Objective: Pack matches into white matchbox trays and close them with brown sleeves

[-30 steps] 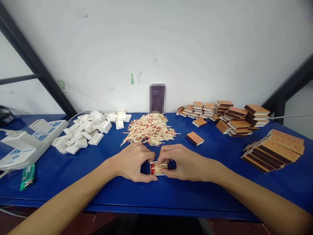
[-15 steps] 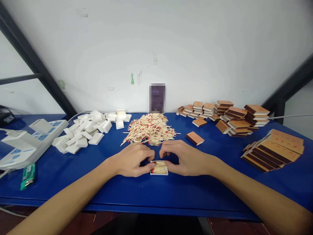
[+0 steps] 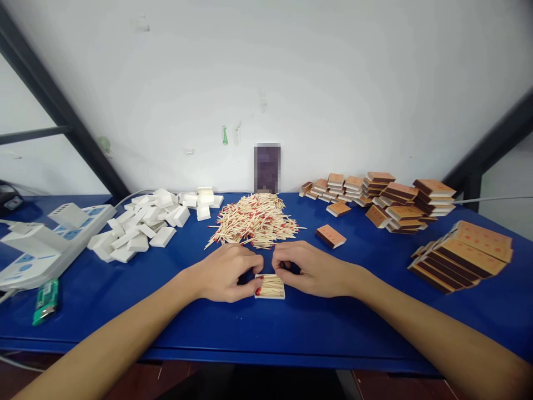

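A small white matchbox tray (image 3: pixel 270 298) lies on the blue table close in front of me, holding a layer of matches (image 3: pixel 271 286) with their red heads to the left. My left hand (image 3: pixel 230 273) grips the tray's left end, its thumb over the match heads and its fingers curled at the far side. At the far right corner of the tray is my right hand (image 3: pixel 310 269), thumb and forefinger drawn together; what they hold, if anything, is hidden. Just beyond both hands rises a loose heap of matches (image 3: pixel 258 219).
White empty trays (image 3: pixel 141 222) are piled to the left, near a power strip (image 3: pixel 54 244) and a green lighter (image 3: pixel 46 300). Matchboxes (image 3: pixel 400 200) stand stacked at the right, with a bigger block of matchboxes (image 3: pixel 466 253) nearer. A single matchbox (image 3: pixel 331 235) lies beside the heap.
My right thumb has moved from the tray's right end up toward the forefinger, closing the pinch and uncovering the match ends. My left hand stays in place.
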A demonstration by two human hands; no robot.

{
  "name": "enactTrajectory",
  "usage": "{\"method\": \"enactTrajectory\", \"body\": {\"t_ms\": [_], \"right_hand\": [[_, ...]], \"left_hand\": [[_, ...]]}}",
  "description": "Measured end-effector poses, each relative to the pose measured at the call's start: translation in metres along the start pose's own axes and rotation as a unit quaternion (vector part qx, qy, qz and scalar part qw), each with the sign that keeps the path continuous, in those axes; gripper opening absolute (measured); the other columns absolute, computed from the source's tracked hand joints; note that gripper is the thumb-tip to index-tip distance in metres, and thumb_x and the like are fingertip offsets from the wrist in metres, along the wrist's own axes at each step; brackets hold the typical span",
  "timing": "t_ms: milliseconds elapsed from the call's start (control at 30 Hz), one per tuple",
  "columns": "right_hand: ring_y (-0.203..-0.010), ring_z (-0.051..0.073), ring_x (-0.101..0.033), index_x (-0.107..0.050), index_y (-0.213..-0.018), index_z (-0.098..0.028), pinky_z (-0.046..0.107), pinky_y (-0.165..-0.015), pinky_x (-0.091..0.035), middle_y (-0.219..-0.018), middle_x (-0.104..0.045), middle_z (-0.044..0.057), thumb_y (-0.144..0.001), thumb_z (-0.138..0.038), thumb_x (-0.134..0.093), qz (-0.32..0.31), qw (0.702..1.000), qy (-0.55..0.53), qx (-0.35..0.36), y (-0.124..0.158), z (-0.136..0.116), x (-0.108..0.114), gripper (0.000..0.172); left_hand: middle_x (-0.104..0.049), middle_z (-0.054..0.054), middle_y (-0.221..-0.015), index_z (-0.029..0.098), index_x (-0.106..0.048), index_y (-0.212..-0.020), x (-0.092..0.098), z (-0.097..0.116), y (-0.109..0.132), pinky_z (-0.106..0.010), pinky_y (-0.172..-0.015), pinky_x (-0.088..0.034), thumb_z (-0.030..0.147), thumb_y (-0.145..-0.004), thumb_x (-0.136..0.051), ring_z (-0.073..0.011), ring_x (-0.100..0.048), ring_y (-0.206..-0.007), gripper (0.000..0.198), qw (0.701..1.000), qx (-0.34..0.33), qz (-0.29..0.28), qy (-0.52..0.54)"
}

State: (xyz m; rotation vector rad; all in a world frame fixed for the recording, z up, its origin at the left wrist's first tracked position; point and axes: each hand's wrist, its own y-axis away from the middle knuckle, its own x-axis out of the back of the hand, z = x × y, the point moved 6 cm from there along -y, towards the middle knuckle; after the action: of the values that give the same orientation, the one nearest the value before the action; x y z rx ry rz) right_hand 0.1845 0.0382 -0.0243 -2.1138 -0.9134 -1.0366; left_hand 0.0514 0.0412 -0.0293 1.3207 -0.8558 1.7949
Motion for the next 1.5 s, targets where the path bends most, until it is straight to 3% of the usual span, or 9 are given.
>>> {"method": "enactTrajectory", "body": {"t_ms": [233,667,1000,1200,1333,1500], "right_hand": [[-0.067,0.012,-0.044,-0.048,-0.075,-0.019,0.026,-0.062,-0.034,-0.073,-0.051,-0.002,-0.085,-0.010,-0.049,0.000,1.000,0.006,-0.002,-0.001,0.002,-0.003,0.013],[-0.071,0.014,-0.046,-0.048,-0.079,-0.019,0.027,-0.065,-0.035,-0.077,-0.052,-0.001,-0.089,-0.020,-0.052,-0.011,1.000,0.008,-0.023,0.000,0.005,-0.009,0.011],[-0.073,0.015,-0.047,-0.049,-0.082,-0.020,0.030,-0.071,-0.037,-0.079,-0.051,-0.001,-0.087,-0.023,-0.055,-0.021,0.999,0.027,-0.022,0.000,0.000,-0.009,0.008],[-0.076,0.016,-0.048,-0.049,-0.087,-0.020,0.031,-0.074,-0.038,-0.084,-0.053,-0.001,-0.087,-0.037,-0.059,-0.029,0.999,0.027,-0.027,0.001,-0.002,-0.008,0.019],[-0.078,0.017,-0.050,-0.050,-0.086,-0.021,0.033,-0.075,-0.038,-0.088,-0.056,0.000,-0.079,-0.052,-0.067,-0.025,0.998,0.051,-0.028,0.002,-0.005,-0.010,0.037],[-0.077,0.019,-0.052,-0.051,-0.085,-0.020,0.034,-0.074,-0.038,-0.086,-0.058,0.002,-0.078,-0.042,-0.065,-0.013,0.993,0.118,-0.030,0.003,-0.007,-0.011,0.027]], "left_hand": [[-0.054,0.003,-0.069,0.020,-0.052,-0.086,0.001,0.001,0.000,-0.027,-0.063,-0.035,0.041,-0.087,-0.055,-0.0137,-0.048,-0.060,0.021,1.000,0.001,0.011,-0.009],[-0.055,0.003,-0.065,0.019,-0.049,-0.074,-0.005,-0.001,-0.003,-0.025,-0.060,-0.032,0.036,-0.089,-0.054,-0.0119,-0.047,-0.058,0.024,0.999,0.012,0.041,-0.010],[-0.054,0.003,-0.064,0.017,-0.050,-0.071,-0.005,-0.001,-0.005,-0.026,-0.061,-0.033,0.030,-0.094,-0.046,-0.0114,-0.048,-0.058,0.027,0.999,0.024,0.033,-0.022],[-0.058,0.000,-0.070,0.017,-0.055,-0.081,-0.002,0.001,-0.004,-0.028,-0.064,-0.037,0.028,-0.098,-0.037,-0.0136,-0.053,-0.063,0.027,0.999,0.008,0.028,-0.013],[-0.058,-0.001,-0.070,0.017,-0.053,-0.079,0.004,-0.006,-0.003,-0.029,-0.064,-0.037,0.027,-0.100,-0.030,-0.0151,-0.053,-0.064,0.033,0.998,0.025,0.056,-0.028],[-0.055,-0.001,-0.067,0.017,-0.052,-0.076,0.016,-0.016,0.000,-0.027,-0.061,-0.035,0.028,-0.100,-0.029,-0.0149,-0.050,-0.062,0.035,0.989,0.059,0.122,-0.058]]}}
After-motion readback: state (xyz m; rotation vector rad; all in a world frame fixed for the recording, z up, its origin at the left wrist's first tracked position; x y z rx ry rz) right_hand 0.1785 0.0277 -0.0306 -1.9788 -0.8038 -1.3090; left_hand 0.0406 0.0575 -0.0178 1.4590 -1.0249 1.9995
